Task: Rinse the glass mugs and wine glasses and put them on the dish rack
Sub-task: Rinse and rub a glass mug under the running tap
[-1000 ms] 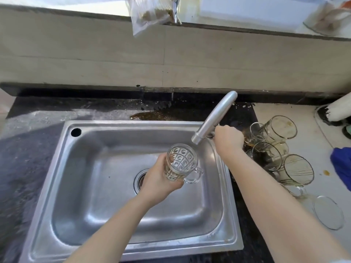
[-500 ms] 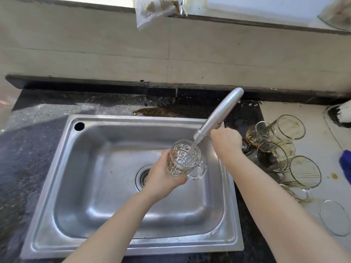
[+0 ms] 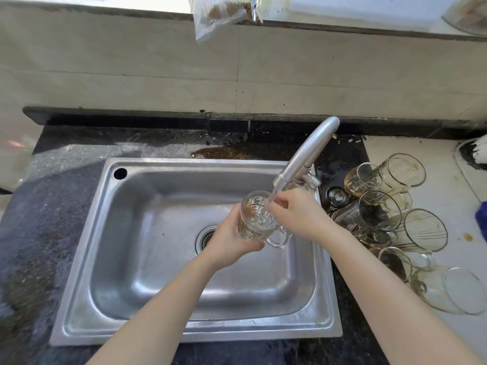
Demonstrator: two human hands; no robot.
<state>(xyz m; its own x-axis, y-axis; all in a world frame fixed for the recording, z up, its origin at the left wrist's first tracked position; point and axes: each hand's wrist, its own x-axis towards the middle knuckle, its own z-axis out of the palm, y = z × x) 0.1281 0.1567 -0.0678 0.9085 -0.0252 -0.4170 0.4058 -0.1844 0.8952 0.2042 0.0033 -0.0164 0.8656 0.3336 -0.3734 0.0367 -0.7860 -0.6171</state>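
My left hand (image 3: 229, 238) grips a patterned clear glass mug (image 3: 257, 219) over the steel sink (image 3: 126, 259), handle pointing right. Water runs from the faucet spout (image 3: 303, 159) into the mug. My right hand (image 3: 300, 214) is at the mug's rim with its fingertips reaching inside, under the stream. A pile of dirty glass mugs (image 3: 387, 206) with brown residue lies on its sides on the counter right of the sink. No dish rack is in view.
A brown spill (image 3: 232, 153) sits on the dark counter behind the sink. A plastic bag (image 3: 216, 14) hangs over the tiled wall ledge. A blue object (image 3: 481, 219) shows at the right edge.
My right hand left the faucet's base and came down to the mug's rim. Water, which started half a second ago, now flows into the mug. The mug stays under the spout.
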